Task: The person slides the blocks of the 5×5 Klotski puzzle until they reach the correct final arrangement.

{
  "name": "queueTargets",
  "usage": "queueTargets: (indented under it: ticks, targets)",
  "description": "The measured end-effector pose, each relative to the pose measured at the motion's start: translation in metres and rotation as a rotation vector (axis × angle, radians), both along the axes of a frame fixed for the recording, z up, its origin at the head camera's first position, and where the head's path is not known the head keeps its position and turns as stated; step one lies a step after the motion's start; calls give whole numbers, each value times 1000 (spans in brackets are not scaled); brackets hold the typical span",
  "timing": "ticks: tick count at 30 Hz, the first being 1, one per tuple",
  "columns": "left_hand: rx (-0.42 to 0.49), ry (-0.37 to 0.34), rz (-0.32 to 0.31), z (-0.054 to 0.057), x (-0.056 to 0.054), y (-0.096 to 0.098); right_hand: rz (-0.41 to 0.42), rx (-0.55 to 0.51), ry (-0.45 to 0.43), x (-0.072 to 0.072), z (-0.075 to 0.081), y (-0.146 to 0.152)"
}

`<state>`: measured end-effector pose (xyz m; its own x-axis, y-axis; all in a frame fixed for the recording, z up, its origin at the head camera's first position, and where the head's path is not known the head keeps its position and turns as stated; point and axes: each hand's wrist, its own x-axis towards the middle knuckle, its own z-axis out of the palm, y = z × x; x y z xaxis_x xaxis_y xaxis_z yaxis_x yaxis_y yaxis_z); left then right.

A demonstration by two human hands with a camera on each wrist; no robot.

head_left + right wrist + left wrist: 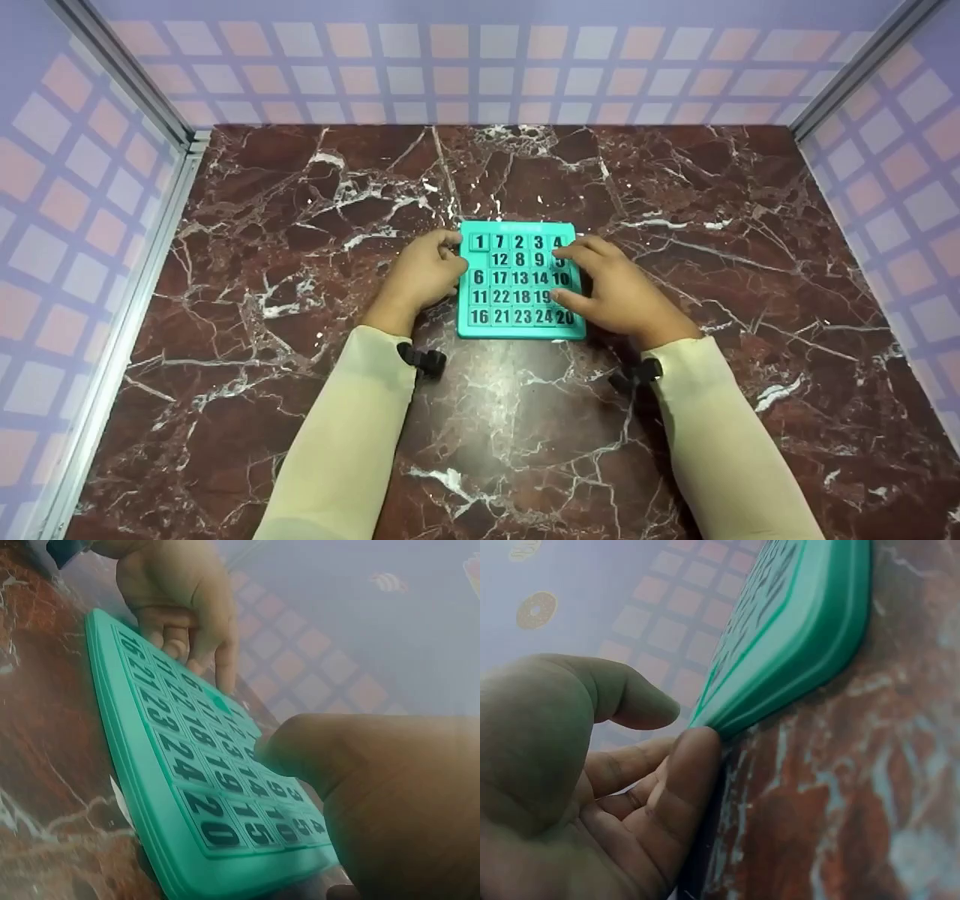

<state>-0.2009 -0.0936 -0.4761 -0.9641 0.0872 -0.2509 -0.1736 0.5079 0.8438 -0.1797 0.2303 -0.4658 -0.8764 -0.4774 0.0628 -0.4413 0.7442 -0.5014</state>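
A turquoise sliding number puzzle (517, 331) lies on the marbled table, its black numbers facing up. The gap in its tiles is at the left end of the second row, below the 1. My left hand (426, 274) holds the puzzle's left edge, with bent fingers against the side and the thumb near the gap. In the left wrist view, fingertips (697, 754) meet the frame's corner. From the right edge, my right hand (619, 289) grips the puzzle, thumb (289, 750) over the face and index finger by the 4 and 5. Its lower fingers are mostly hidden.
The dark red marbled table (517, 450) has white veins and pale flecks behind the puzzle. Checkered panels (480, 67) stand at the back and both sides, joined by metal corner strips (120, 75). Dark wrist mounts (426, 360) sit at both cuffs.
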Motion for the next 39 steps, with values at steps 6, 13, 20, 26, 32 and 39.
queueTargets:
  ticks: [6, 13, 20, 26, 32, 39]
  targets:
    - [16, 9, 17, -5, -1, -1, -1, -35, 58, 0, 0, -11]
    - [16, 38, 16, -6, 1, -2, -39, -71, 77, -3, -1, -27]
    - [13, 44, 17, -9, 2, -4, -58, -30, 63, -10, -3, -54]
    - [0, 45, 15, -8, 0, -4, -87, 10, 65, -18, -2, -71]
    - [17, 36, 10, -8, 0, -4, -90, 6, 66, -24, -5, -86]
    - [33, 32, 0, -7, 0, -5, 16, -67, 97, -23, -10, -96]
